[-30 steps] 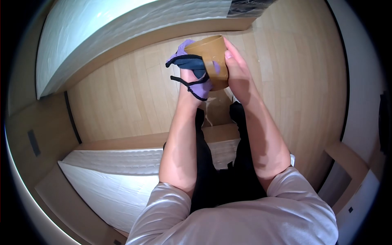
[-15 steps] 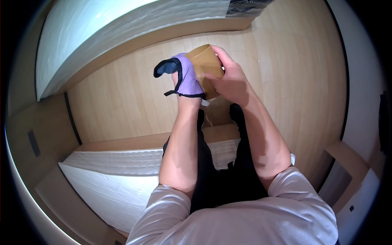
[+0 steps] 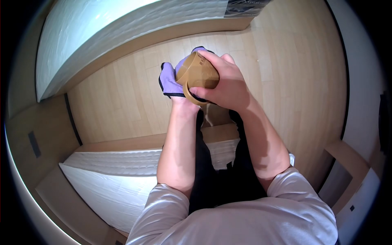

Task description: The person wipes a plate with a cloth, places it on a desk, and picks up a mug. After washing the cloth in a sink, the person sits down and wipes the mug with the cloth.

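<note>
A tan mug [image 3: 204, 77] with dark lettering near its upper edge is tilted between my hands, its loop handle pointing down toward me. My right hand [image 3: 230, 81] grips it from the right, fingers over the far side and thumb near the handle. A purple cloth [image 3: 167, 79] with black edging covers my left hand [image 3: 183, 101] and lies against the mug's left side. Only the wrist and base of that hand show; its fingers are hidden by the cloth and mug.
A plastic-wrapped mattress [image 3: 122, 36] on a wooden base lies ahead. Another wrapped mattress [image 3: 114, 175] is beneath and left of my legs. Pale wooden floor [image 3: 118, 98] runs between them. A wooden frame [image 3: 347, 163] stands at the right by the wall.
The mug has been turned so its handle and lettering now show. The purple cloth has shifted, its flap now upright at the left, and my left hand sits further beneath the mug.
</note>
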The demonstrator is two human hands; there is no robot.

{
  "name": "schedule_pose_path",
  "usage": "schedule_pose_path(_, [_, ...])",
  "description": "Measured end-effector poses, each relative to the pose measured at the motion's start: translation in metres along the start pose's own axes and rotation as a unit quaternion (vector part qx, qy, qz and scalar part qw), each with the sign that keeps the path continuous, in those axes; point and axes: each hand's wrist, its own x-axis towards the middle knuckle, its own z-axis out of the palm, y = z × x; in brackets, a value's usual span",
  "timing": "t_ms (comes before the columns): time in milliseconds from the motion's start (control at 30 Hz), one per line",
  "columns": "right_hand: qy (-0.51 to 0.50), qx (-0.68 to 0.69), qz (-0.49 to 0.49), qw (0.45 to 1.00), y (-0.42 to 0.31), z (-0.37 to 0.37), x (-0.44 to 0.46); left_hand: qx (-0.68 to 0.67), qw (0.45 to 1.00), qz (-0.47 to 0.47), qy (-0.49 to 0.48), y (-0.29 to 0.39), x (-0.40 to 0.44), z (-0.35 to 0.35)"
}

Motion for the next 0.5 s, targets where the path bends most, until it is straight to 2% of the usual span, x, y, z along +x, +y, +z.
schedule_pose_path(100, [0.025,0.05,0.011,0.998,0.003,0.001,0.001,0.042,0.998,0.044,-0.004,0.001,0.0,0.01])
schedule_pose_path(167, [0.014,0.297,0.06,0.953,0.013,0.007,0.003,0.093,0.991,0.098,0.005,0.003,-0.008,0.03])
schedule_pose_path(200, [0.015,0.297,0.06,0.953,0.015,0.008,0.002,0.093,0.991,0.098,0.005,0.001,-0.009,0.033])
schedule_pose_path(233, [0.023,0.407,0.107,0.907,0.016,0.007,0.002,0.216,0.963,0.161,-0.016,-0.002,-0.009,0.035])
schedule_pose_path(267, [0.031,0.51,0.153,0.846,0.016,0.006,0.002,0.233,0.954,0.184,-0.032,-0.007,-0.009,0.039])
schedule_pose_path(333, [0.047,0.506,0.161,0.846,0.015,0.007,0.002,0.249,0.945,0.208,-0.046,-0.017,-0.008,0.043])
schedule_pose_path(400, [0.131,0.535,0.184,0.814,0.016,0.013,0.002,0.322,0.905,0.275,-0.041,-0.023,-0.003,0.035])
schedule_pose_path(433, [0.172,0.547,0.194,0.796,0.016,0.016,0.003,0.479,0.8,0.351,-0.086,-0.023,0.014,0.016])
schedule_pose_path(500, [0.192,0.536,0.213,0.794,0.02,0.019,0.002,0.418,0.847,0.312,-0.106,-0.028,0.007,0.004])
